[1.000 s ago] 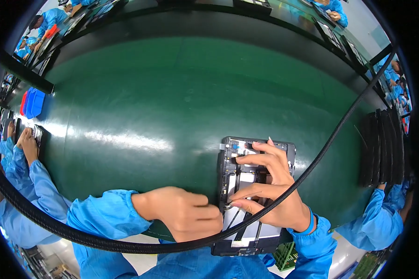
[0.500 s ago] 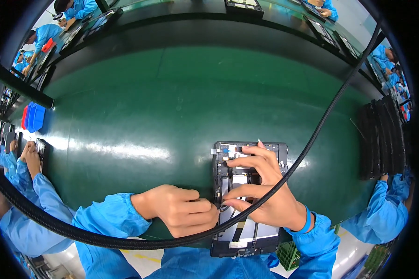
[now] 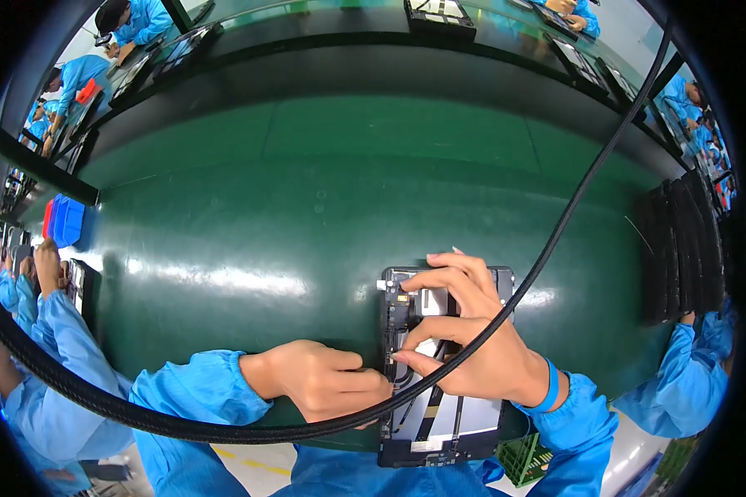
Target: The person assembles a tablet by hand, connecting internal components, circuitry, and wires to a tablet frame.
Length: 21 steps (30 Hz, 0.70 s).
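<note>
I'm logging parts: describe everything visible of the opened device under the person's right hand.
The opened device is flat and rectangular, with a black, plastic-looking frame and exposed insides: a white panel crossed by dark strips, a silvery block farther up. It lies at the near edge of the green table. The right hand rests over it, apparently touching, and hides much; the left hand is at its left side, contact unclear.

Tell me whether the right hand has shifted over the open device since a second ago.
Yes: judged against the open device, the right hand has shifted slightly toward its far edge.
</note>
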Available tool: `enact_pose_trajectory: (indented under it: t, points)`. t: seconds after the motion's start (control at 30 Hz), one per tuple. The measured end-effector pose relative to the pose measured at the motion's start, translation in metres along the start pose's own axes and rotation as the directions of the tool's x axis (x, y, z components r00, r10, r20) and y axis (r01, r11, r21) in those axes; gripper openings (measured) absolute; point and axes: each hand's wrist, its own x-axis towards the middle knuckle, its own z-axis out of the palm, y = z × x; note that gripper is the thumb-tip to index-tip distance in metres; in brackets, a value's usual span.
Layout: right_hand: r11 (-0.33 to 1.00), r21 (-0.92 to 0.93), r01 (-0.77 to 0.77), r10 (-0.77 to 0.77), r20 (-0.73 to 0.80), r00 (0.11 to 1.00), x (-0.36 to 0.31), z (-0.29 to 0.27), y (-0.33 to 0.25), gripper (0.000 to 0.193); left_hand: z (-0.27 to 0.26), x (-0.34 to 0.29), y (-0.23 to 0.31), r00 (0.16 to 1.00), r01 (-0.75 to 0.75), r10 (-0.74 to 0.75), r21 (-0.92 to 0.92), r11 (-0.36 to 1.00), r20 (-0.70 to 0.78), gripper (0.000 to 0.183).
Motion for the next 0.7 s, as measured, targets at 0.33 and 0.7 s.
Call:
enact_pose_trajectory:
  t: [0.33, 0.7]
  points:
    - [0.996, 0.089, 0.025, -0.024, -0.015, 1.0, 0.007, 0.006, 0.007, 0.02, -0.002, 0.0, -0.009, 0.994, -0.103, 0.1, 0.085, 0.991, 0.031, 0.034]
    - [0.991, 0.131, 0.025, -0.013, -0.092, 0.996, 0.008, 0.005, 0.013, 0.019, -0.002, 0.008, -0.02, 0.997, 0.002, -0.006, 0.046, 0.999, 0.07, 0.031]
